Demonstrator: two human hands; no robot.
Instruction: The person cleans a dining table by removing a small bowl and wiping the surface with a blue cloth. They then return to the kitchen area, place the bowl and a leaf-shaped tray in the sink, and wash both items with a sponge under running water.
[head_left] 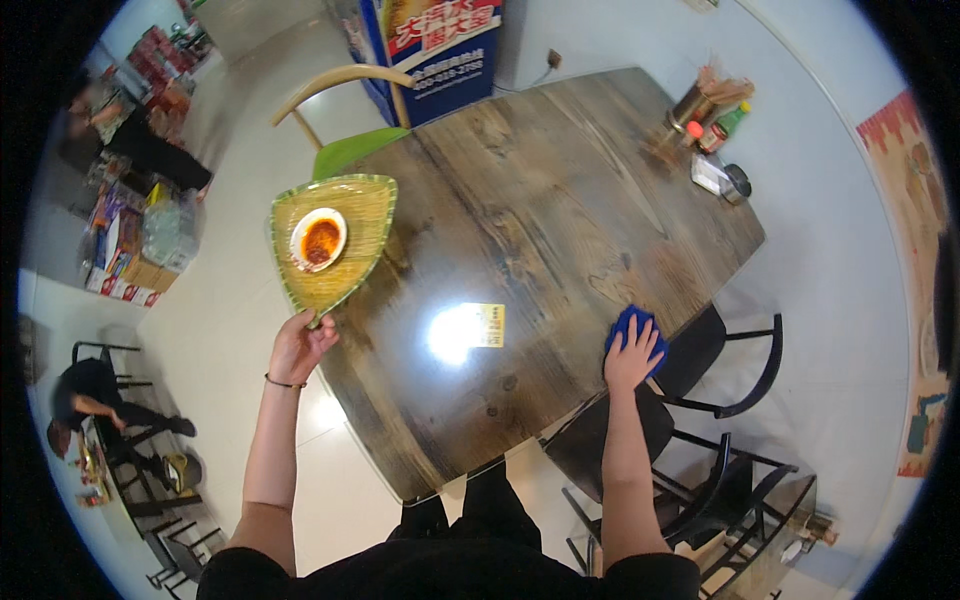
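My left hand grips the near corner of a woven bamboo tray with a green-edged, rounded triangular shape. The tray is at the left edge of the wooden table, partly over the floor side; whether it touches the tabletop I cannot tell. In it sits a small white bowl with red-orange sauce at the bottom. On the right side of the table, my right hand lies with fingers spread on a crumpled blue cloth, pressing it against the tabletop near the edge.
A yellow card lies mid-table beside a bright glare. At the far right stand a utensil holder, sauce bottles and a dark-lidded jar. Black chairs line the right side; a green-seated chair stands behind. Two people are at the left.
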